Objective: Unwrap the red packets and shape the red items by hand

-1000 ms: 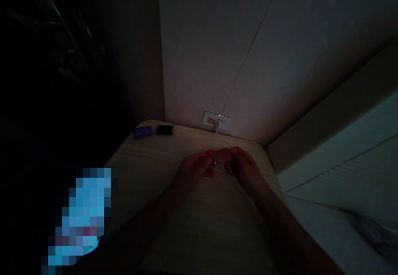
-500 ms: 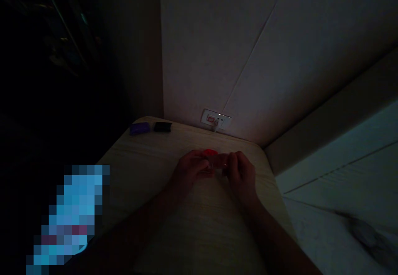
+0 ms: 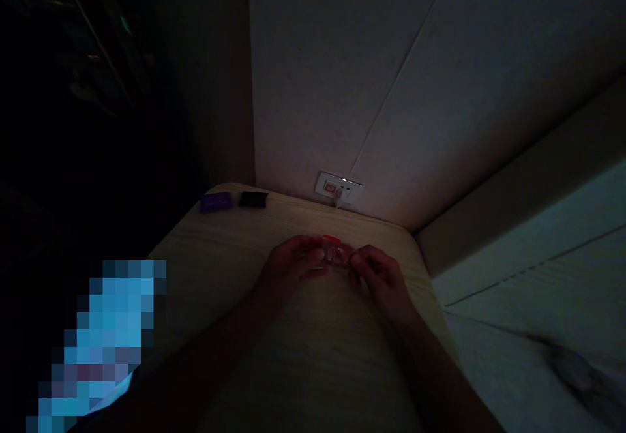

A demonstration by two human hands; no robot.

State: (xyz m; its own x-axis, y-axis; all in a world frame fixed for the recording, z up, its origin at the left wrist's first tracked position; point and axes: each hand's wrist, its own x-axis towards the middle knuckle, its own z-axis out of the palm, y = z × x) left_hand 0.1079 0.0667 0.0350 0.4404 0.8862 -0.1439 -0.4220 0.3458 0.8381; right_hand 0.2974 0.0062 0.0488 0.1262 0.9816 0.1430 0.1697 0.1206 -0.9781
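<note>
Over the middle of a pale wood-grain tabletop (image 3: 313, 355), both hands hold a small, shiny, clear plastic wrapper (image 3: 337, 255). My left hand (image 3: 293, 265) is closed on the wrapper's left end, thumb on top. My right hand (image 3: 379, 273) pinches the right end between thumb and fingers. A bright red piece (image 3: 331, 238) shows just behind the wrapper near my left fingertips; whether it lies inside the wrapper I cannot tell. The dim light hides finer detail.
A purple packet (image 3: 216, 202) and a black packet (image 3: 253, 199) lie at the table's back left. A wall socket (image 3: 338, 187) with a white plug sits behind the table. A blurred bright screen (image 3: 112, 328) glows at lower left. A pale ledge (image 3: 528, 205) borders the right.
My right hand has turned a little, its fingers more spread. The wrapper between the hands now looks more crumpled, and less of the red piece shows.
</note>
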